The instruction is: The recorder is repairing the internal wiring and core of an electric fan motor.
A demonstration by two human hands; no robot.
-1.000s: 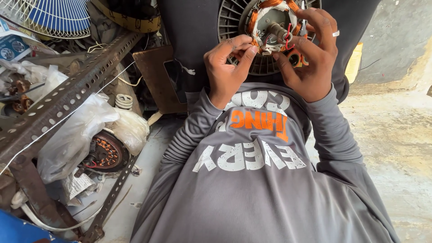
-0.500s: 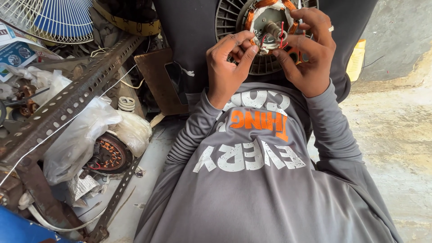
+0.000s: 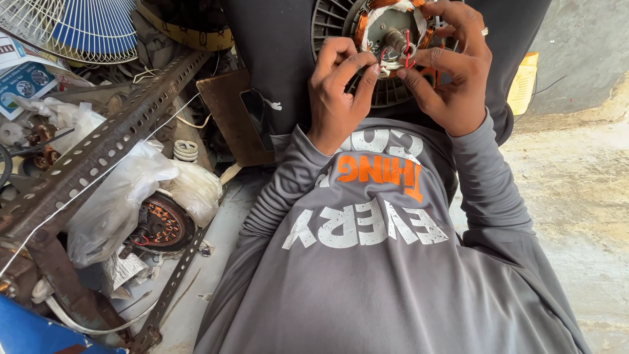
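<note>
Copper-wound fan motor (image 3: 393, 39) sits up in your lap, so keep your right hand (image 3: 452, 78) clamped on its rim while your left hand (image 3: 337, 92) pinches the red wire (image 3: 407, 52) gently, without tugging.

room: bare floor (image 3: 576, 196) lying open right of fingers (image 3: 419, 78) | blocking: slotted angle iron (image 3: 98, 154), plastic bags (image 3: 124, 196), blue fan (image 3: 85, 26) crowding left

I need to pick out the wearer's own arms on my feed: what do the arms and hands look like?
Both arms wear long grey ribbed sleeves of a grey shirt with white and orange print. The left hand is bare. The right hand is bare too, apart from a pale ring on one finger. No gloves or watch show.
</note>
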